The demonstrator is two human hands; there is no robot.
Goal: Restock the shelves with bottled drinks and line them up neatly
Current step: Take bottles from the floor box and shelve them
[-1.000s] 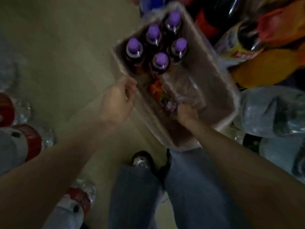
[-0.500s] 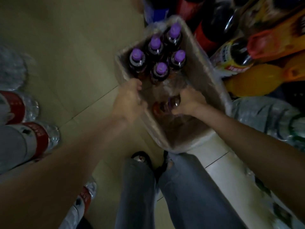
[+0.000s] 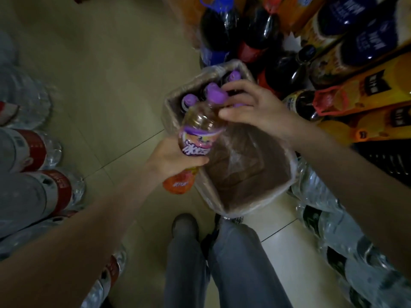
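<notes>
A pale tiled floor [image 3: 100, 70] fills the upper left and middle of the frame. Down the left edge lie shrink-wrapped water bottles with red labels [image 3: 33, 152], and across the upper right stand big dark cola bottles [image 3: 224, 25] and orange juice jugs [image 3: 378, 90] crowded together. More plastic-wrapped bottles [image 3: 333, 230] run down the lower right. At bottom centre the person's grey trouser legs [image 3: 222, 263] and a dark shoe [image 3: 184, 225] point up toward a cardboard tray [image 3: 255, 185] wrapped in torn clear film, sitting on the floor in the middle of the frame.

The near half of the tray is bare brown card. At its far end, just left of the cola, stand the remaining purple-capped bottles [image 3: 189, 101], packed close.

Over the tray's left rim, one purple-capped drink bottle [image 3: 200, 130] is held up off the tray, tilted with its cap toward the upper right. The left hand [image 3: 175, 158] is wrapped tight around its lower body, fingers across the pink and orange label. The right hand [image 3: 251, 107] comes in from the right with thumb and fingers closed on the neck just below the purple cap [image 3: 216, 96]; its outer fingers spread over the caps still in the tray.
</notes>
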